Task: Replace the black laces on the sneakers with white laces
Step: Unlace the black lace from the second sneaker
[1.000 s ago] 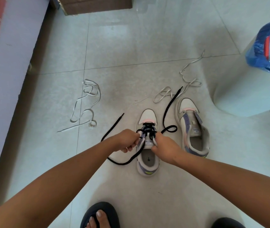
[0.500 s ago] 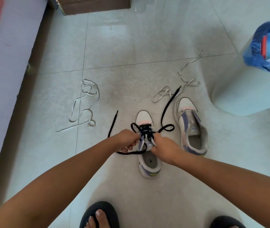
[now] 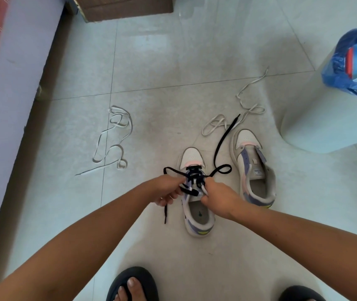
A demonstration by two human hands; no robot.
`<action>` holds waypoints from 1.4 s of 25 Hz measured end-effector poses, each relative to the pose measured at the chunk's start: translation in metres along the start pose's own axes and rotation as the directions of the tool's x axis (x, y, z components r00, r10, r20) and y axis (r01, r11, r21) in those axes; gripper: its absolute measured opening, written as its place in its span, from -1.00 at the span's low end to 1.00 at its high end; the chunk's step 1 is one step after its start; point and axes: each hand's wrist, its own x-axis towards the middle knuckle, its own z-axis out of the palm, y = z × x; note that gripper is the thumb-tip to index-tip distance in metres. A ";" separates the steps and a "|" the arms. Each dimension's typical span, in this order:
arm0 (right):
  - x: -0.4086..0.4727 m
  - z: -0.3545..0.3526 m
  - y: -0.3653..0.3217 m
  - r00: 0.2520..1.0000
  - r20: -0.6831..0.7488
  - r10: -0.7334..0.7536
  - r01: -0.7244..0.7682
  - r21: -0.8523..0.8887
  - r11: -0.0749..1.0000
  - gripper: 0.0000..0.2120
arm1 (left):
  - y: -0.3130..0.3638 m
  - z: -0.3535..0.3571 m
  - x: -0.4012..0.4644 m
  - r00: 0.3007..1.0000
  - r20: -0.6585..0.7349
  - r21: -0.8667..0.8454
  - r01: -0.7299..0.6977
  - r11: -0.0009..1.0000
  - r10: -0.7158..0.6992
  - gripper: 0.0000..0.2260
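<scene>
Left hand (image 3: 167,189) pinches the black lace (image 3: 195,178) where it leaves the near sneaker (image 3: 197,192), fingers curled round the strand, its free end dangling below the fist toward the person. Right hand (image 3: 217,197), just across the tongue from it, grips the upper edge of that shoe with curled fingers, steadying it. Judging from the crossings that remain near the toe, the lace is only partly out. To do this well, I would draw one crossing at a time, pulling along the eyelet's line while the right hand keeps the shoe from sliding on the tiled floor (image 3: 173,61). A loop of black lace lies beyond the right hand, its tail running away past the second sneaker (image 3: 253,168), which appears already unlaced. It could snag if yanked. One white lace (image 3: 245,114) lies farther out beyond that tail, touching it; another white lace (image 3: 112,142) sits well off beyond the left hand. A bin with a blue liner (image 3: 353,61) stands far to the right, clear of the work
</scene>
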 end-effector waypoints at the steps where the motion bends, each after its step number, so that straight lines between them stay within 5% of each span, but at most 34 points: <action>1: 0.000 0.000 0.001 1.000 -0.001 0.004 -0.004 0.002 1.000 -0.78 | 0.001 0.008 0.001 0.999 0.026 -0.047 -0.037 0.998 0.038 -0.71; 4: 0.000 0.001 0.001 1.000 -0.007 0.000 0.000 -0.015 1.000 -0.79 | 0.003 0.008 0.006 0.989 -0.004 -0.047 -0.148 0.988 0.148 -0.80; 7: 0.000 0.002 0.002 1.000 -0.016 0.000 0.000 -0.024 1.000 -0.81 | 0.004 -0.011 0.013 0.924 -0.200 0.402 -0.224 0.888 0.324 -0.78; 10: 0.000 0.003 0.005 1.000 -0.030 -0.003 0.003 -0.003 1.000 -0.79 | -0.003 -0.052 0.014 0.732 -0.475 0.768 0.073 0.636 0.489 -0.87; 13: 0.000 0.004 0.007 0.999 -0.032 0.006 -0.006 0.009 1.000 -0.77 | -0.019 -0.101 0.007 0.634 -0.619 0.778 0.416 0.471 0.463 -0.74; 17: 0.002 0.005 0.008 1.000 -0.025 0.015 -0.014 0.020 1.000 -0.75 | -0.036 -0.126 0.004 0.566 -0.692 0.720 0.586 0.371 0.449 -0.67; 22: 0.003 0.006 0.009 0.999 -0.031 0.022 -0.021 0.027 0.999 -0.76 | -0.032 -0.116 0.004 0.656 -0.595 0.800 0.541 0.260 0.464 -0.73; 24: 0.003 0.006 0.009 0.999 -0.031 0.017 -0.016 0.025 1.000 -0.76 | -0.019 -0.099 0.004 0.703 -0.566 0.824 0.468 0.319 0.430 -0.80; 26: 0.004 0.006 0.010 0.999 -0.029 0.015 -0.014 0.043 0.999 -0.76 | -0.010 -0.070 0.005 0.832 -0.486 0.692 0.178 0.700 0.268 -0.67; 28: 0.004 0.007 0.010 1.000 -0.031 -0.002 0.004 0.048 0.999 -0.77 | -0.004 -0.024 -0.001 0.987 -0.147 0.322 -0.016 0.947 0.066 -0.54; 30: 0.003 0.007 0.010 0.999 -0.038 -0.006 0.007 0.040 0.999 -0.76 | -0.004 0.018 -0.007 0.997 0.010 0.101 -0.078 0.992 0.077 -0.62; 32: 0.002 0.007 0.011 0.999 -0.042 -0.009 0.011 0.047 0.999 -0.76 | -0.005 0.030 -0.003 0.977 -0.096 0.069 -0.182 0.981 0.189 -0.71; 35: 0.002 0.005 0.013 0.999 -0.032 -0.019 0.021 0.060 0.998 -0.76 | -0.008 -0.001 0.004 0.881 -0.346 0.544 -0.091 0.834 0.322 -0.83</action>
